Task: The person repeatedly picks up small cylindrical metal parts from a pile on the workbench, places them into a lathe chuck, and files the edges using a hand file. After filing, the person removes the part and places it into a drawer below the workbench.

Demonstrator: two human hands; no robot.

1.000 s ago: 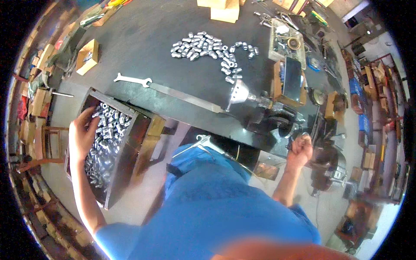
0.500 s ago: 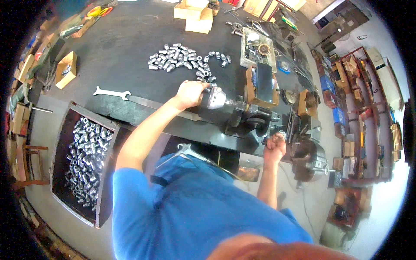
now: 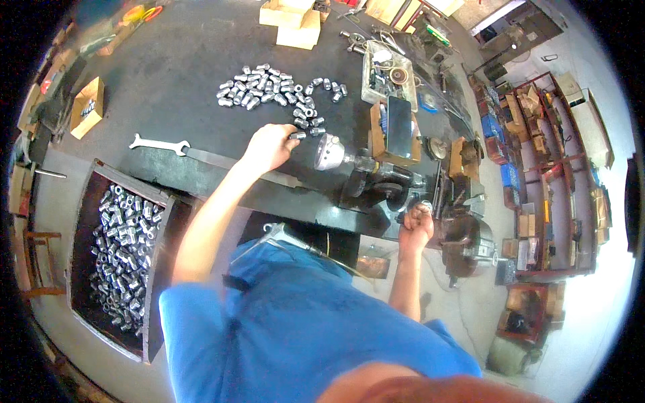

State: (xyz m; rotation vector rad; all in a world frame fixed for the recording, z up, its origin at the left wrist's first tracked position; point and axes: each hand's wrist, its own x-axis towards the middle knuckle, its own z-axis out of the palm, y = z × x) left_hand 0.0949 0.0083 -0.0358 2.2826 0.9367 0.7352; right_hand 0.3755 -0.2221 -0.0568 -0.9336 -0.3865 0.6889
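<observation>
My left hand [image 3: 267,149] is closed, its fingertips pinching a small silvery metal fitting [image 3: 297,135] just above the bench top. To the right of it sits the round metal chuck [image 3: 329,153] of a small bench machine [image 3: 386,176], a short gap away from the fitting. Several loose fittings [image 3: 316,122] lie by the fingertips, trailing from a larger pile [image 3: 259,86] farther back. My right hand [image 3: 416,228] makes a fist round a handle at the machine's right end. Most of that handle is hidden, with a shiny round end [image 3: 426,204] showing above the fist.
A bin [image 3: 153,282] full of fittings stands at the lower left. An open-ended wrench [image 3: 160,144] lies on the bench. Behind the machine are a box with a dark flat panel [image 3: 399,127] and a parts tray [image 3: 371,74]. An air gun [image 3: 279,235] rests near my lap.
My left hand has drawn back leftward from the chuck, and a fitting now shows at its fingertips. My right hand stays at the handle. The whole view has shifted slightly.
</observation>
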